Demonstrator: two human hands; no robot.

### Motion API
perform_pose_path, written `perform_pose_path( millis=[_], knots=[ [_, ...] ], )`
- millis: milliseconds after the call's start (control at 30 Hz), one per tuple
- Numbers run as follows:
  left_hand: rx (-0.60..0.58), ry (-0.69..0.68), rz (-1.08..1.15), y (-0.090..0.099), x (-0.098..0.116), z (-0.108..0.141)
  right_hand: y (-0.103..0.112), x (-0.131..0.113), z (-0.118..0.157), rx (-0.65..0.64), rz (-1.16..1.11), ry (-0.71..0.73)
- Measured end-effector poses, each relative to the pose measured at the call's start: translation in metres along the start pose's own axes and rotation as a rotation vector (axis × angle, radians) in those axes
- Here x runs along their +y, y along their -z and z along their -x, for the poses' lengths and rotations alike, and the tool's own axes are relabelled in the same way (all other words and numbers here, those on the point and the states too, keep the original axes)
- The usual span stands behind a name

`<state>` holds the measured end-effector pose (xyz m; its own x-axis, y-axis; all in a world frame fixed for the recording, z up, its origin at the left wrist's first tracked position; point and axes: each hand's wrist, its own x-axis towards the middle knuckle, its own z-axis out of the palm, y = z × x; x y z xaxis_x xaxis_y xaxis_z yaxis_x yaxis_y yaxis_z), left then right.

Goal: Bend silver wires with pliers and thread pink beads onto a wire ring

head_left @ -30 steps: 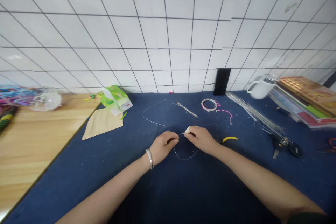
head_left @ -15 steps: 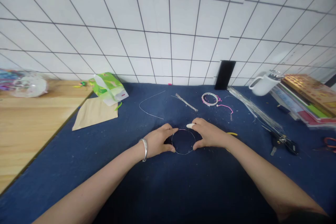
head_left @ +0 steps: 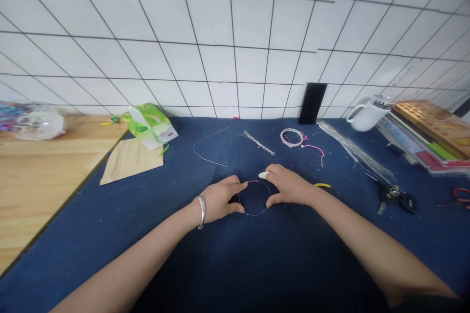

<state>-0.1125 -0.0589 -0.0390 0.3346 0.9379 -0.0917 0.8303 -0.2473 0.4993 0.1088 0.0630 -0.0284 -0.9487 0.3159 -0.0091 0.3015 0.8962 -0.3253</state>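
Note:
A thin wire ring (head_left: 255, 215) lies between my hands on the dark blue cloth, with a short row of small pink beads (head_left: 253, 181) along its far side. My left hand (head_left: 220, 199), wearing a silver bangle (head_left: 201, 211) at the wrist, holds the ring's left side with forefinger and thumb set apart along the wire. On the opposite side, my right hand (head_left: 288, 186) holds the wire with its thumb low and its fingers higher up. A white covering (head_left: 264, 175) sits on one right fingertip. Parts of the wire are hidden by the fingers.
Beyond the hands lie a bent wire (head_left: 194, 148), a wire bundle (head_left: 259, 142) and a pale ring with pink thread (head_left: 292, 137). Rightward are long wires (head_left: 354, 149), keys (head_left: 392, 195), scissors (head_left: 458, 195), a white mug (head_left: 368, 114) and books (head_left: 433, 132). A green packet (head_left: 150, 122) lies left.
The right thumb and fingers have moved slightly inward along the ring, whose right side looks a little less round. The whole view has shifted slightly. Both hands stay on the ring.

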Motion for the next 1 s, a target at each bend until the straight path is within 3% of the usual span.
perform_pose_path(
  millis=[367, 600, 767, 1000],
  knots=[
    [0.029, 0.052, -0.033, -0.001, 0.008, 0.006, 0.01, -0.011, 0.005, -0.027, -0.098, 0.017],
    [0.057, 0.114, -0.043, -0.004, 0.008, 0.006, 0.014, -0.011, 0.001, -0.079, -0.149, -0.081],
    [0.067, 0.183, -0.142, -0.008, 0.013, 0.007, 0.016, -0.014, 0.002, -0.095, -0.122, -0.085],
    [0.008, 0.158, -0.294, -0.005, 0.024, 0.009, 0.018, -0.019, 0.004, -0.116, -0.088, -0.063]
  ],
)
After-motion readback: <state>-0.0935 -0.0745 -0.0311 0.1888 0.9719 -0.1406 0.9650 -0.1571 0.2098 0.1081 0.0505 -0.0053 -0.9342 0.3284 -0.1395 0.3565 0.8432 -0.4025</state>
